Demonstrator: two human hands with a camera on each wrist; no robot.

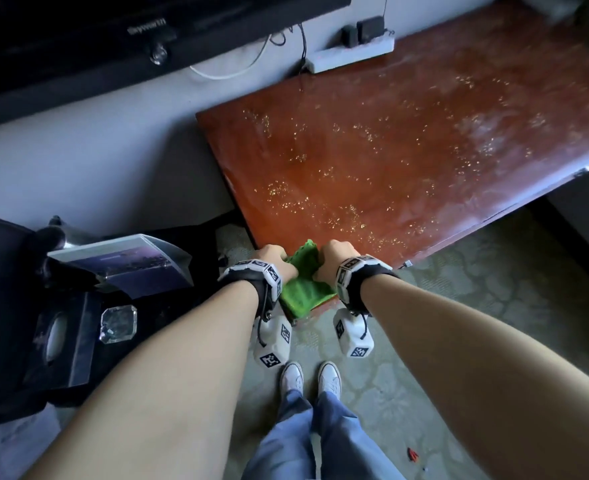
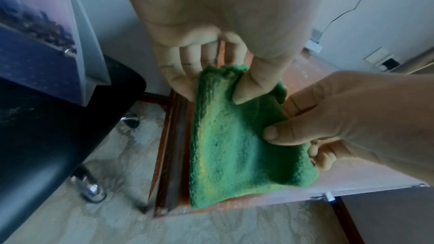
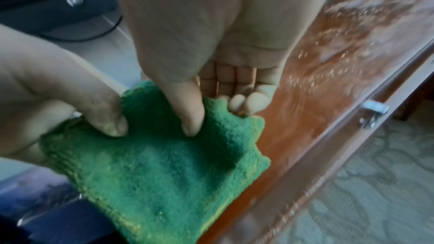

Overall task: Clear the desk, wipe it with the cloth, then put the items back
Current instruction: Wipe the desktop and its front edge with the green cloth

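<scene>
A green cloth (image 1: 303,282) hangs between my two hands at the near left corner of the reddish wooden desk (image 1: 407,133). My left hand (image 1: 272,258) pinches its upper left edge, thumb against fingers, as the left wrist view shows (image 2: 216,84). My right hand (image 1: 338,254) pinches the right edge, its thumb pressed into the cloth (image 3: 152,173) in the right wrist view (image 3: 218,112). The cloth (image 2: 234,146) droops over the desk's corner. Yellowish specks and pale smears cover the desk top (image 3: 328,62).
A dark chair on the left carries a book-like box (image 1: 126,265), a glass ashtray (image 1: 118,318) and a black tissue box (image 1: 57,337). A power strip (image 1: 351,51) with plugs lies at the desk's back edge. A television (image 1: 78,29) hangs above. The floor is carpeted.
</scene>
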